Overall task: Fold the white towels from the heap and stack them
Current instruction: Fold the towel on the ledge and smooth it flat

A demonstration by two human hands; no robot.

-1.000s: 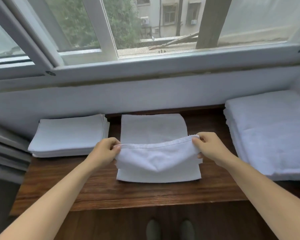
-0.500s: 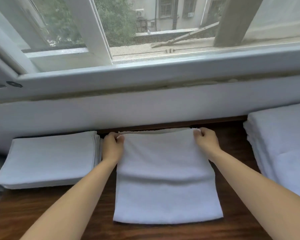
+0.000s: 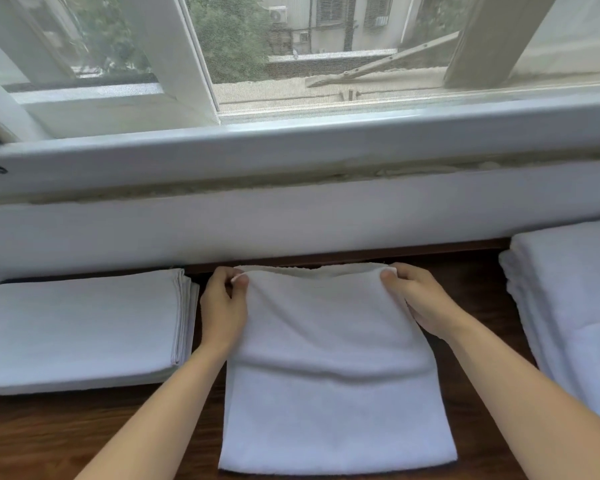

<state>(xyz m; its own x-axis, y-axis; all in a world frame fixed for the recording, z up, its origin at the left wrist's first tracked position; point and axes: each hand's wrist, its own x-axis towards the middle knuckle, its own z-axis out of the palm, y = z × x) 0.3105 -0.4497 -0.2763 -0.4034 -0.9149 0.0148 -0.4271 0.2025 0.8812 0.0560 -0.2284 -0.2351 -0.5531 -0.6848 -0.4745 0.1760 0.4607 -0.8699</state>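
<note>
A white towel [image 3: 333, 393] lies folded over on the dark wooden table [image 3: 42, 434], straight in front of me. My left hand [image 3: 224, 303] pinches its far left corner between thumb and fingers. My right hand [image 3: 416, 299] pinches the far right corner. Both corners sit at the towel's far edge, close to the wall. A stack of folded white towels [image 3: 80, 327] rests to the left, just beside my left hand. A thicker pile of white towels [image 3: 568, 306] lies at the right edge of the view.
A white wall [image 3: 291, 223] and window sill [image 3: 309, 140] rise directly behind the table. A window with a mesh screen [image 3: 326, 46] is above.
Both hands carried the towel's near edge up and away from me, laying it over onto the far edge. My head moved closer to the table.
</note>
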